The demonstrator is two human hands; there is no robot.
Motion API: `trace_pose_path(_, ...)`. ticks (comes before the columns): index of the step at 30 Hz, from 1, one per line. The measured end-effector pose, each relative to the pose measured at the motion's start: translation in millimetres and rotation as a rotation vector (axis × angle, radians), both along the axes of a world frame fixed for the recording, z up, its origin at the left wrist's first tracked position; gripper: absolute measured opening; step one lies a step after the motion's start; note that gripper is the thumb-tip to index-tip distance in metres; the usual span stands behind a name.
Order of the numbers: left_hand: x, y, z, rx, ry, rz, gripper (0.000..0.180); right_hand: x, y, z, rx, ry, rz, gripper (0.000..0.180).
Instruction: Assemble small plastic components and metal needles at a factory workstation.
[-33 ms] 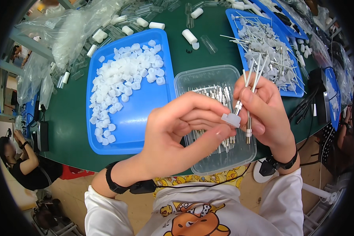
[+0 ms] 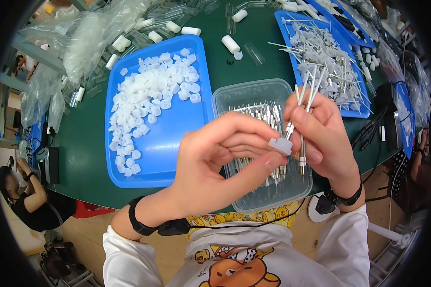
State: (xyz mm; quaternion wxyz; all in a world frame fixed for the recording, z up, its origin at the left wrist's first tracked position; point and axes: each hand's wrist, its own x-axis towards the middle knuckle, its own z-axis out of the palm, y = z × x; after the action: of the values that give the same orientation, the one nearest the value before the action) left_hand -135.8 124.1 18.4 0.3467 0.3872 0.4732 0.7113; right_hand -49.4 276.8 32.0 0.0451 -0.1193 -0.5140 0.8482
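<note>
A crumpled clear plastic bag (image 2: 88, 36) lies far up and left of the left hand (image 2: 215, 158), beyond the blue tray. More clear bags (image 2: 43, 95) hang below it at the table's left edge. No labels, signs or screens show.

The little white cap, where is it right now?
In the head view, the little white cap sits pinched between the left hand and right hand, above the clear tray.

White short-sleeved cartoon-print shirt (image 2: 234, 260), black wristbands (image 2: 136, 217) on both wrists.
</note>
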Motion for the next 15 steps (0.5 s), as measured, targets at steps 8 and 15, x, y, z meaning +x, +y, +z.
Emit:
trace_pose_path(8, 0.9, 0.9, -1.4, -0.025, -0.019, 0.007, 0.015, -1.4, 0.0, 0.6, 0.031, -0.051, 0.004, 0.012)
trace_pose_path(15, 2.2, -1.1, 0.2, -0.002, -0.044, -0.042, 0.014, 0.8, 1.4, 2.3, 0.021, 0.009, 0.07, 0.01)
